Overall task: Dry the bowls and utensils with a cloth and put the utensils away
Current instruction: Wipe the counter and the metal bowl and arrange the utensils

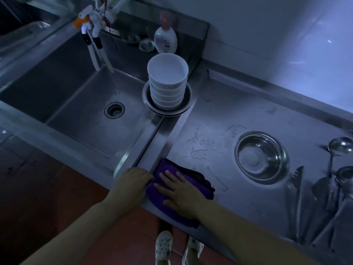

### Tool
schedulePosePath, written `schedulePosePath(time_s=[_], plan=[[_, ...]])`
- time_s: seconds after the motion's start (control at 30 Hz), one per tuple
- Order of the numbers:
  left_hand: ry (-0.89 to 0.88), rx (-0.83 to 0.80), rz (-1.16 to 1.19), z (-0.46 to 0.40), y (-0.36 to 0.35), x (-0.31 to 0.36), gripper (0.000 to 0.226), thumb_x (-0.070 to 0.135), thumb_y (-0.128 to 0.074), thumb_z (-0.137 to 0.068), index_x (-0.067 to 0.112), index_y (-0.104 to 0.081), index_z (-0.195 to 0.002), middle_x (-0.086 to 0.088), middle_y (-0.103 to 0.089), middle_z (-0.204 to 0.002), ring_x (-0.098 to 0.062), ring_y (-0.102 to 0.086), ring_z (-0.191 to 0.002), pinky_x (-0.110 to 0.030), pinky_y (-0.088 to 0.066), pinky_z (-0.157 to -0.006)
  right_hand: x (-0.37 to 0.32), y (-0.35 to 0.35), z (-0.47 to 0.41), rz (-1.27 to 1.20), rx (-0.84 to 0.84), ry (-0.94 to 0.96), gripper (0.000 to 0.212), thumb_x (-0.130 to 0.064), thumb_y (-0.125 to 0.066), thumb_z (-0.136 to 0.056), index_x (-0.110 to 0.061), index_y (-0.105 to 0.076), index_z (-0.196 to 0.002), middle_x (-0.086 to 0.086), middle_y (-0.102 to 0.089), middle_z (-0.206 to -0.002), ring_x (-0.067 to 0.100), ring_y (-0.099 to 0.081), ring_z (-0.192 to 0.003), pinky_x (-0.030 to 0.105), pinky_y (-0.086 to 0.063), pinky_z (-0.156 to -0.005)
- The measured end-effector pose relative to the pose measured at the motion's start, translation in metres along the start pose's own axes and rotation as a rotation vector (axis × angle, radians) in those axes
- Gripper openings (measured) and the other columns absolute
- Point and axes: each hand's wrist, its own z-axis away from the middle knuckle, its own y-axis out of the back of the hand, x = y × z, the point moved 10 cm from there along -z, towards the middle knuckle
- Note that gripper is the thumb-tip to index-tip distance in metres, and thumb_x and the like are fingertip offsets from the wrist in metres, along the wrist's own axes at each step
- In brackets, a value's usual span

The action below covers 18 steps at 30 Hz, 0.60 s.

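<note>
Head view shows a purple cloth point(183, 190) lying folded at the near edge of the steel surface point(219, 115), just right of the sink point(80, 115). Part of the cloth hangs over the front edge. The right hand point(178, 194) lies flat on top of the cloth with its fingers straight and spread a little. The left hand point(131, 183) is at the cloth's left edge with its fingers bent down; you cannot tell if it pinches the cloth or only touches it.

A stack of white bowls point(168, 81) stands in a steel plate point(166, 106) at the far right corner of the sink, well apart from the cloth. One steel bowl point(261, 157) sits open side up on the surface to the right of the cloth. Farther right, by the picture's edge, lie the utensils point(324, 190): ladles, spoons and a fork, all close together with handles pointing toward the person.

There are small puddles of water point(198, 150) on the surface between the cloth and the steel bowl. A soap bottle point(165, 38) stands behind the white bowls. Two feet in pale shoes point(164, 247) stand on the reddish floor point(47, 188) below
</note>
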Motion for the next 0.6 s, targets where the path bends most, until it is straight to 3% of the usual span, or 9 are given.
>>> schedulePosePath(time_s=[0.07,0.17,0.3,0.47,0.6], plan=[[-0.038,0.062,0.064,-0.003,0.004,0.003,0.038,0.018,-0.037,-0.069,0.018,-0.072,-0.084,0.003,-0.069,-0.081,-0.016,-0.067,-0.074,-0.021,-0.037,-0.078,0.016,-0.005,-0.013,0.028,0.003,-0.061,0.057,-0.053,-0.016,-0.099,-0.033,-0.003,-0.152,-0.005,0.017,-0.154,0.018,0.022,-0.143,0.043,0.023,-0.114],[-0.061,0.105,0.07,-0.011,-0.003,-0.003,0.035,0.012,-0.043,-0.066,0.016,-0.072,-0.085,0.001,-0.07,-0.085,-0.018,-0.067,-0.076,-0.025,-0.036,-0.079,0.048,0.007,-0.03,0.137,0.075,-0.123,0.061,-0.056,-0.015,-0.095,-0.032,-0.009,-0.151,-0.002,0.01,-0.154,0.023,0.016,-0.143,0.053,0.021,-0.11],[-0.06,0.118,0.091,-0.029,-0.013,-0.013,0.037,0.016,-0.036,-0.067,0.017,-0.07,-0.084,0.001,-0.068,-0.086,-0.021,-0.065,-0.077,-0.026,-0.034,-0.077,0.108,0.024,-0.048,0.201,0.112,-0.282,0.064,-0.058,-0.013,-0.092,-0.034,0.002,-0.149,-0.002,0.011,-0.157,0.02,0.015,-0.145,0.045,0.017,-0.115],[-0.115,0.141,0.091,-0.04,-0.021,-0.019,0.032,0.016,-0.04,-0.071,0.018,-0.068,-0.087,0.002,-0.066,-0.093,-0.02,-0.06,-0.088,-0.03,-0.038,-0.082,0.184,0.058,-0.064,0.243,0.181,-0.482,0.067,-0.057,-0.01,-0.09,-0.03,-0.004,-0.151,0.002,-0.002,-0.161,0.021,0.006,-0.147,0.042,0.013,-0.115],[-0.15,0.131,0.098,-0.043,-0.022,-0.021,0.031,0.015,-0.042,-0.072,0.018,-0.069,-0.089,0.004,-0.065,-0.097,-0.017,-0.057,-0.094,-0.028,-0.038,-0.085,0.225,0.077,-0.075,0.228,0.237,-0.599,0.067,-0.056,-0.008,-0.091,-0.029,-0.006,-0.152,0.001,0.001,-0.161,0.021,0.007,-0.147,0.041,0.012,-0.114]])
